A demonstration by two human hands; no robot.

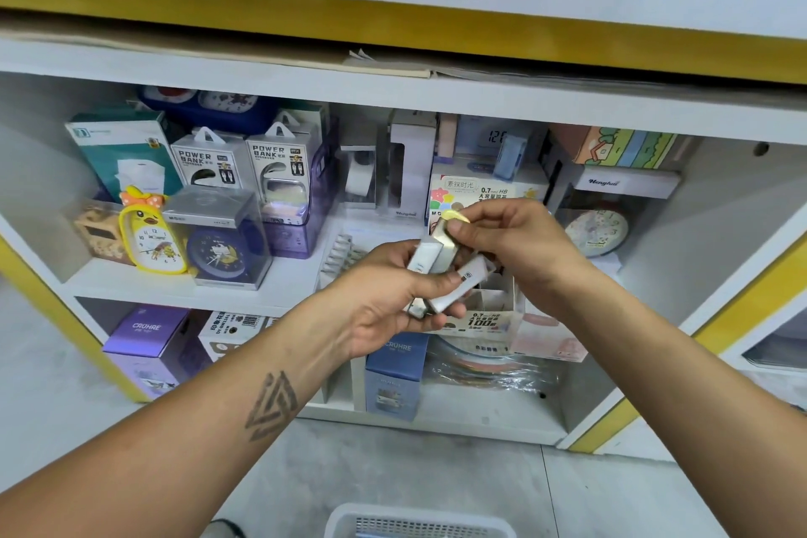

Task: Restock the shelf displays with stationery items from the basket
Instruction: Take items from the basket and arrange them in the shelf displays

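Left hand (pixel 393 297) grips small white boxes (pixel 454 284); right hand (pixel 511 240) pinches one

White shelf (pixel 288 284) carries a yellow duck clock (pixel 150 238) beside a boxed blue clock (pixel 220 245).

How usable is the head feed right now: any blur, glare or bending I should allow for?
Head view: wide-angle bending bows the shelf edge; the small boxes in both hands are slightly soft; glare sits on the clear clock case; lighting is even, shadows soft.
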